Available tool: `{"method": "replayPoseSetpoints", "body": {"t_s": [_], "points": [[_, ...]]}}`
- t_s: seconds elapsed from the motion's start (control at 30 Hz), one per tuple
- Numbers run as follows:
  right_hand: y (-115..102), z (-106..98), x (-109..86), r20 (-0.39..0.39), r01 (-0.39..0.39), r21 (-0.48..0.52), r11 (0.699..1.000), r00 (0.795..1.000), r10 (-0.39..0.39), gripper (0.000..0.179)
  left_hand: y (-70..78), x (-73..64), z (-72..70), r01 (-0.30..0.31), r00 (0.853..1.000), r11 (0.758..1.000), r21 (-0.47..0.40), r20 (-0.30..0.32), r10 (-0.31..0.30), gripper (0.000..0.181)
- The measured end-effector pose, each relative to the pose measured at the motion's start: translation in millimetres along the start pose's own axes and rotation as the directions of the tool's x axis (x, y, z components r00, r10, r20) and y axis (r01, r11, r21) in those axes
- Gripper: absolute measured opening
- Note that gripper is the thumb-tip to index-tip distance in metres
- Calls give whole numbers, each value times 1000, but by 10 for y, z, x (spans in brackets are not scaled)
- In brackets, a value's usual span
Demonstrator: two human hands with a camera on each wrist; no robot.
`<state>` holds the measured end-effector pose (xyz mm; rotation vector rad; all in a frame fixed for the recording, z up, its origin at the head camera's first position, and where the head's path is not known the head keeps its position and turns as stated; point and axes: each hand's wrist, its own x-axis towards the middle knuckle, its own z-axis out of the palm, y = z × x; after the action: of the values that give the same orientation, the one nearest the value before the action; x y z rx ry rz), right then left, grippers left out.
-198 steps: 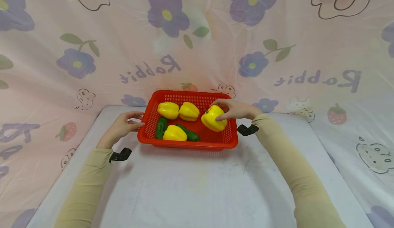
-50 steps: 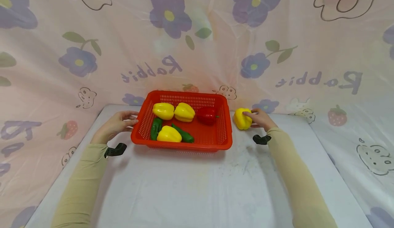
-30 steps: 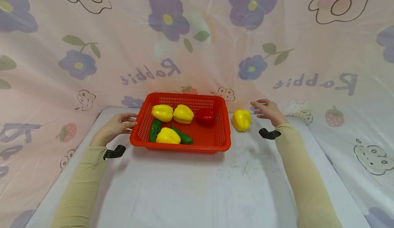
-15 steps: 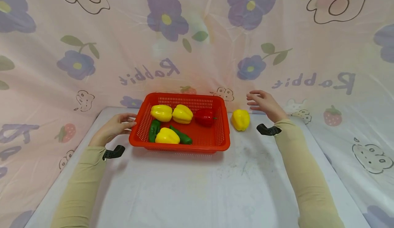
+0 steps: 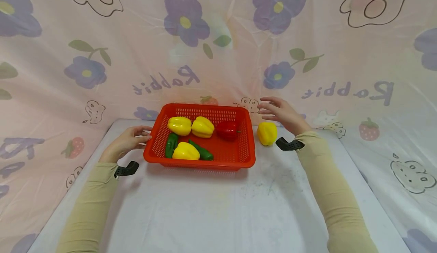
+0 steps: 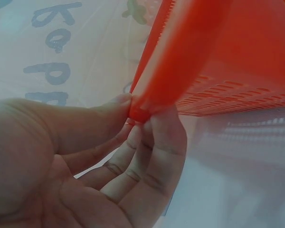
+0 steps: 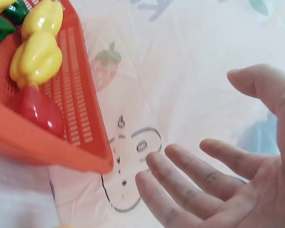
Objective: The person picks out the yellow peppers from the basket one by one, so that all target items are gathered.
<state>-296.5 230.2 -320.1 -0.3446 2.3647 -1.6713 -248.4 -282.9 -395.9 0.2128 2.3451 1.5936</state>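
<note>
My left hand (image 5: 125, 143) pinches the left rim of a red plastic basket (image 5: 199, 164) between thumb and fingers; the left wrist view shows the rim (image 6: 180, 57) between them. Inside sit several yellow bell peppers (image 5: 203, 127), a red bell pepper (image 5: 227, 130) at the right, and two long green vegetables (image 5: 203, 152), partly hidden by the front yellow pepper. Another yellow bell pepper (image 5: 267, 134) stands on the table just right of the basket. My right hand (image 5: 282, 113) hovers above and behind that pepper, fingers spread and holding nothing, pointing toward the basket's right rear corner.
A white-covered table (image 5: 205, 207) runs in front of the basket, with faint dark marks at the right. Behind and at both sides hangs a pink curtain (image 5: 232, 63) printed with flowers and rabbits. The basket's back edge stands close to it.
My right hand lifted a yellow pepper out of the basket, set it on the table at the right and let go. The red pepper came into view. The hand then rose and moved left.
</note>
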Motion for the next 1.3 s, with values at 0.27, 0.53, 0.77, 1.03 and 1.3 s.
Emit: {"method": "replayPoseSetpoints", "body": {"t_s": [0.27, 0.53, 0.77, 1.03, 1.3], "points": [[-90, 257, 66, 70, 35, 40, 999, 997, -37, 57, -3, -14, -8, 6, 1000, 1000, 9, 2, -6, 49], [-119, 501, 172, 148, 38, 80, 996, 988, -50, 52, 31, -28, 3, 18, 1000, 1000, 21, 3, -18, 48], [-149, 691, 231, 198, -7, 59, 998, 980, -5, 53, 43, -33, 4, 7, 1000, 1000, 25, 11, -7, 50], [-106, 939, 340, 245, -11, 11, 1000, 970, 8, 55, 50, -32, 10, -3, 1000, 1000, -10, 12, 3, 50], [-130, 1176, 461, 318, 5, -45, 999, 948, 9, 50, 23, -25, -3, -13, 1000, 1000, -17, 15, 13, 50]]}}
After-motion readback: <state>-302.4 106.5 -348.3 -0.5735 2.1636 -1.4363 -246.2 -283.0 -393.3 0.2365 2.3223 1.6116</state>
